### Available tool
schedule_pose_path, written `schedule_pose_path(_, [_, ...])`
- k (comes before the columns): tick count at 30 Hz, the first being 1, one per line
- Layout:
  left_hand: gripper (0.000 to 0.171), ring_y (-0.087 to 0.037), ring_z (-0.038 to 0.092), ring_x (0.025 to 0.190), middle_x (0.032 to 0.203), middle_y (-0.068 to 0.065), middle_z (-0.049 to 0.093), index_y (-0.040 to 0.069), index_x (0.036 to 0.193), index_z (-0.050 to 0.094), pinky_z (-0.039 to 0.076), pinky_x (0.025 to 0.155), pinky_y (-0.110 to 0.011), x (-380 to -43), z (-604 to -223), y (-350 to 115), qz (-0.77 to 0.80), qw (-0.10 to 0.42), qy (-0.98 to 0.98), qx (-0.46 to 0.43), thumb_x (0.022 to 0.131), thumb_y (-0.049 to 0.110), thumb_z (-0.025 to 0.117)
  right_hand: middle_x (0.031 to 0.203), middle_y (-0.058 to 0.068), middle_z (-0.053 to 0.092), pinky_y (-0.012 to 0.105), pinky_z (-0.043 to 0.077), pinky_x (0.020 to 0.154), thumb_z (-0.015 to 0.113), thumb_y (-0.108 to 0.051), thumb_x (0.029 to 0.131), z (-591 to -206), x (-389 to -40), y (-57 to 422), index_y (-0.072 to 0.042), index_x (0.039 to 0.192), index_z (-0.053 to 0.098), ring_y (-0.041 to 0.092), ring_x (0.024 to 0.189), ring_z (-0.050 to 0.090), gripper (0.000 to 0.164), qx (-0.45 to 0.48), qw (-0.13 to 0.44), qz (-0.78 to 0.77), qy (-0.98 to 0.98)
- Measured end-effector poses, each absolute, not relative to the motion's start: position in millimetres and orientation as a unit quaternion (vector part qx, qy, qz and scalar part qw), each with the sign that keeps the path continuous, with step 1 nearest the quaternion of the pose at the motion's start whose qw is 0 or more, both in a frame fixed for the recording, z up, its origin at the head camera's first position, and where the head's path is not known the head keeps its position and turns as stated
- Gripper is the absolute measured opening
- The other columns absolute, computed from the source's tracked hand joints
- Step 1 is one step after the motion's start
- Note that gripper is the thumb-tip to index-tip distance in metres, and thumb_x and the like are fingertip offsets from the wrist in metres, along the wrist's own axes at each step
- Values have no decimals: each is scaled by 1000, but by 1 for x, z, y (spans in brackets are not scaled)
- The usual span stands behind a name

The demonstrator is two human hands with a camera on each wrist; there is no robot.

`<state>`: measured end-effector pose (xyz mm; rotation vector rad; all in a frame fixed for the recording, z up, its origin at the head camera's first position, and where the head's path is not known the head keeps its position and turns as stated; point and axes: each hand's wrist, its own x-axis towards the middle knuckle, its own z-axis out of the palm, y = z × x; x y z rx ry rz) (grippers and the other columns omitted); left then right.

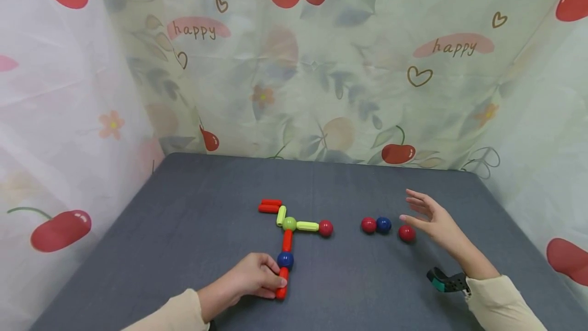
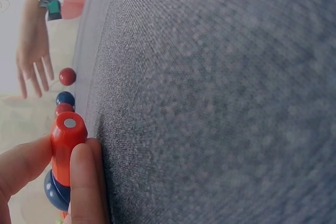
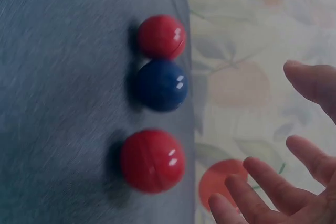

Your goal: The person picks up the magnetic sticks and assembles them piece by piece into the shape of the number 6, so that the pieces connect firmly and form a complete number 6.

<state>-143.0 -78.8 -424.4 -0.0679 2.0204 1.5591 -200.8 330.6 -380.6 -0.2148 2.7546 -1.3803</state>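
My left hand [image 1: 257, 276] pinches a red rod [image 1: 282, 285] between thumb and fingers; in the left wrist view its near end shows a pale round spot. The rod's far end meets a blue ball [image 1: 285, 259], followed by another red rod [image 1: 287, 240] and a lime-green ball [image 1: 289, 223]. From the green ball, one yellow-green rod [image 1: 308, 226] runs right to a red ball [image 1: 325, 228], and a second yellow-green rod [image 1: 282, 216] points away. My right hand [image 1: 434, 221] hovers, fingers spread and holding nothing, above a loose red ball [image 1: 407, 233].
Left of the loose red ball, another red ball [image 1: 368, 225] and a blue ball [image 1: 383, 225] sit side by side. Two red rods [image 1: 270, 208] lie behind the joined pieces. Patterned cloth [image 1: 294, 91] hangs behind and beside the dark grey table [image 1: 206, 208].
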Motion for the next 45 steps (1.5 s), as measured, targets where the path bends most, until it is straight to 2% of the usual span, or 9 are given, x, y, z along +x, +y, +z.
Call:
schedule_pose_path(7, [26, -11, 64, 65, 78, -5, 67, 0, 93, 56, 59, 63, -31, -144, -424, -79, 587, 294, 754, -22, 78, 2, 77, 147, 30, 34, 67, 38, 98, 67, -32, 92, -396, -207, 345, -7, 152, 24, 49, 135, 33, 78, -62, 54, -422, 903])
schedule_pose_path(15, [27, -11, 64, 66, 79, -6, 68, 1, 94, 55, 59, 64, -31, -144, -424, -79, 583, 297, 756, -28, 78, 3, 77, 140, 32, 42, 60, 42, 97, 71, -31, 89, -411, -214, 357, 2, 145, 34, 49, 128, 42, 75, -59, 116, -410, 903])
schedule_pose_path(19, [27, -11, 64, 66, 79, -6, 68, 0, 94, 55, 59, 64, -31, -144, -423, -79, 583, 296, 756, -27, 78, 3, 77, 133, 31, 49, 53, 48, 93, 74, -29, 87, -415, -217, 362, 3, 141, 39, 42, 119, 51, 72, -66, 135, -400, 904])
schedule_pose_path(24, [26, -11, 64, 65, 78, -6, 68, 0, 94, 55, 59, 63, -31, -144, -422, -79, 585, 295, 755, -26, 78, 2, 77, 124, 23, 56, 38, 50, 84, 76, -27, 84, -419, -221, 364, 0, 137, 47, 31, 109, 56, 66, -75, 141, -391, 906])
schedule_pose_path(29, [27, -11, 64, 66, 79, -6, 68, 0, 94, 56, 59, 64, -31, -144, -423, -80, 585, 298, 754, -26, 78, 3, 77, 113, 16, 62, 30, 49, 75, 77, -24, 83, -419, -223, 361, 1, 126, 56, 23, 96, 58, 54, -91, 148, -395, 902])
schedule_pose_path(34, [27, -11, 64, 66, 79, -6, 68, 0, 94, 56, 59, 64, -31, -144, -423, -78, 581, 298, 757, -28, 78, 4, 78, 106, 12, 63, 27, 48, 71, 77, -21, 83, -417, -223, 359, 2, 119, 59, 18, 88, 57, 46, -99, 153, -406, 896])
schedule_pose_path(45, [27, -11, 64, 64, 78, -5, 67, 1, 93, 56, 59, 63, -31, -143, -422, -78, 582, 295, 757, -29, 78, 3, 78, 104, 11, 64, 29, 48, 72, 72, -25, 88, -414, -220, 357, 3, 120, 57, 17, 88, 58, 45, -87, 143, -405, 899])
